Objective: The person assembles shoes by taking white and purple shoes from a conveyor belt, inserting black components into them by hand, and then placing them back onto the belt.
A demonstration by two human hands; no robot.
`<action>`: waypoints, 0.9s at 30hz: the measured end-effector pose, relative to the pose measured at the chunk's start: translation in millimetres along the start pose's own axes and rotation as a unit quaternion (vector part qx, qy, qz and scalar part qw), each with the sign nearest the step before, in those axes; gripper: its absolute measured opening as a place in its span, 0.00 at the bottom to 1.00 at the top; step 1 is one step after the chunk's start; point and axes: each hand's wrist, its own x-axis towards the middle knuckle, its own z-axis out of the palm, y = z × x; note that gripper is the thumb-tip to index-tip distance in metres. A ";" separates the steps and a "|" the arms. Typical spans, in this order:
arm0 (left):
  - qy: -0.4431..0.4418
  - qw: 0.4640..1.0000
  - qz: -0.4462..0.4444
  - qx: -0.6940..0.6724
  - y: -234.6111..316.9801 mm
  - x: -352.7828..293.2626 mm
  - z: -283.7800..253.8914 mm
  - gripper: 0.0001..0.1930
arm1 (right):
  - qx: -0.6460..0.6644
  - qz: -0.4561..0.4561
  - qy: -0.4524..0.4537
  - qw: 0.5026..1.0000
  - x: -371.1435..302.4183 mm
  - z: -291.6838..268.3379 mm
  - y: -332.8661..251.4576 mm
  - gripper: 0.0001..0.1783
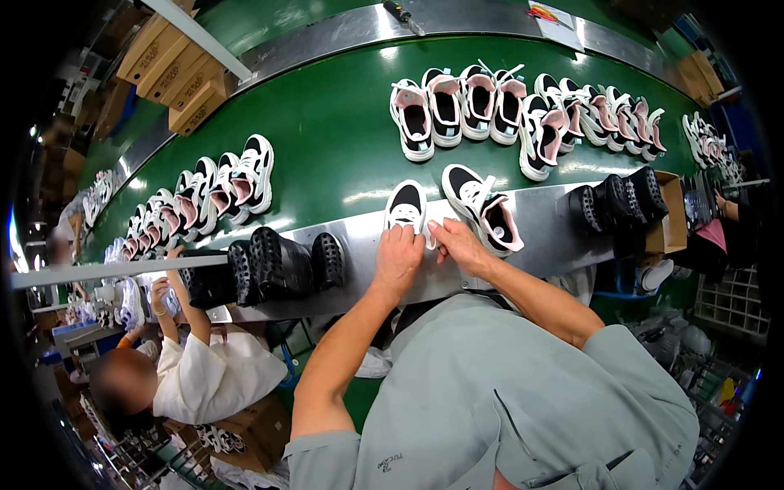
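A black-and-white sneaker [406,198] lies in front of me on the metal edge strip, toe pointing away. My left hand [398,260] is closed over its lace area, fingers curled, and hides its rear part. Close on the right, my right hand [461,245] has its thumb and forefinger together at the sneaker's side; a small pale bit shows there, too small to name. Just beyond the right hand, a second sneaker [469,193] with a pink lining rests tilted, its opening toward me and its laces loose.
Rows of similar sneakers stand on the green tabletop [343,122], at far right [478,102] and left [216,192]. Black ridged blocks [282,260] sit left along the edge, more [625,200] at right by a carton [671,212]. A co-worker [216,367] works at left.
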 end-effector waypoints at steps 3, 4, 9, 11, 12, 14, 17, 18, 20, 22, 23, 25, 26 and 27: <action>-0.047 0.999 0.006 0.011 9.3 -10.2 -17.7 0.05 | -0.018 -0.049 -0.049 0.997 -7.9 -6.4 -21.8 0.19; -0.048 0.999 0.002 0.010 12.2 -15.5 -25.8 0.05 | -0.026 -0.081 -0.079 0.993 -12.2 -9.3 -30.0 0.18; 0.040 0.954 -0.124 -0.272 11.2 -60.4 -41.6 0.14 | -0.094 -0.056 -0.113 0.988 -23.6 -11.7 -50.1 0.14; 0.038 0.950 -0.256 -0.174 15.2 -60.6 -36.0 0.16 | -0.141 -0.103 -0.134 0.975 -23.9 -13.6 -56.6 0.13; 0.032 0.922 -0.380 -0.074 17.9 -57.1 -34.6 0.18 | -0.186 -0.150 -0.152 0.959 -22.8 -15.2 -58.8 0.13; -0.091 0.857 -0.502 -0.073 16.0 -48.5 -31.3 0.23 | -0.202 -0.170 -0.178 0.948 -18.0 -17.6 -57.4 0.10; -0.139 0.629 -0.632 -0.431 7.3 -53.5 -14.1 0.27 | -0.159 -0.093 -0.206 0.961 -17.3 -14.6 -62.9 0.07; -0.135 0.625 -0.635 -0.433 8.6 -57.0 -9.4 0.27 | -0.163 -0.092 -0.211 0.959 -16.9 -14.5 -64.1 0.07; -0.068 0.836 -0.489 -0.239 16.0 -58.9 -9.4 0.28 | -0.136 -0.069 -0.218 0.964 -18.6 -16.4 -68.3 0.08; -0.027 0.839 -0.484 -0.246 27.5 -55.6 -19.6 0.30 | -0.144 -0.069 -0.239 0.958 -19.8 -20.8 -72.5 0.09; 0.006 0.873 -0.439 -0.213 30.1 -55.8 -25.9 0.30 | -0.174 -0.072 -0.264 0.946 -20.7 -18.3 -75.7 0.10; 0.038 0.904 -0.385 -0.183 35.5 -53.6 -39.2 0.31 | -0.243 -0.082 -0.280 0.925 -27.3 -13.6 -85.3 0.12; 0.039 0.903 -0.387 -0.184 36.9 -51.4 -44.4 0.31 | -0.244 -0.082 -0.281 0.924 -27.5 -13.4 -85.6 0.12; 0.040 0.913 -0.367 -0.173 36.8 -49.6 -48.9 0.31 | -0.280 -0.125 -0.277 0.910 -27.3 -13.7 -85.9 0.12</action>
